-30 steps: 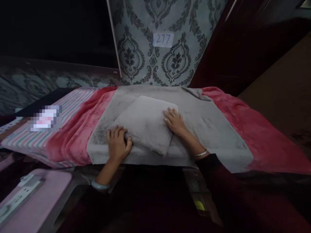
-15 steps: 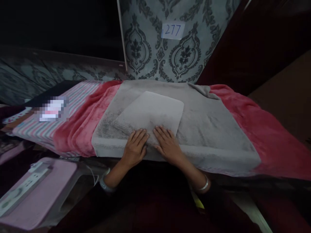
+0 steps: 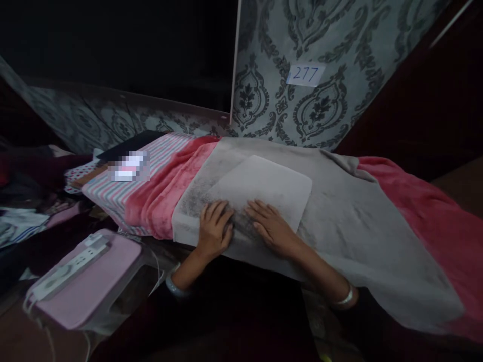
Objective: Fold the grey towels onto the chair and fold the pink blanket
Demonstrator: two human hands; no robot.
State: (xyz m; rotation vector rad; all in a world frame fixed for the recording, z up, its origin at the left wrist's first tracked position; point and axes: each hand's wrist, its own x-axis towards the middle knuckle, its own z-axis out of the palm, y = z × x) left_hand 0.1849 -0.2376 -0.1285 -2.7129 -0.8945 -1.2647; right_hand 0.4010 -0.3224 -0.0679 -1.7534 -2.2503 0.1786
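Cloth point(image 3: 269, 183) looks light and floppy, best held by its far corners; left hand point(image 3: 214, 229) and right hand point(image 3: 274, 227) rest unclenched toward the grey blanket point(image 3: 350, 226)'s front edge.

A paper label point(image 3: 307, 75) reading "277" marks patterned wallpaper point(image 3: 320, 111), right of a dark screen point(image 3: 124, 50); lower left, a power strip point(image 3: 71, 269) lies on a pink stool point(image 3: 107, 271).

Worktop point(image 3: 90, 177): long, narrow, almost fully draped. Striped cloth point(image 3: 109, 190) at left end, blurred-out bright item point(image 3: 130, 167) on it. Then bunched red blanket point(image 3: 169, 188), wide grey cloth point(image 3: 339, 216) over the middle, hanging over near edge, far-right corner rumpled. More red fabric point(image 3: 426, 216) at right. Pale grey flat piece point(image 3: 275, 182) lies skewed on the grey cloth.
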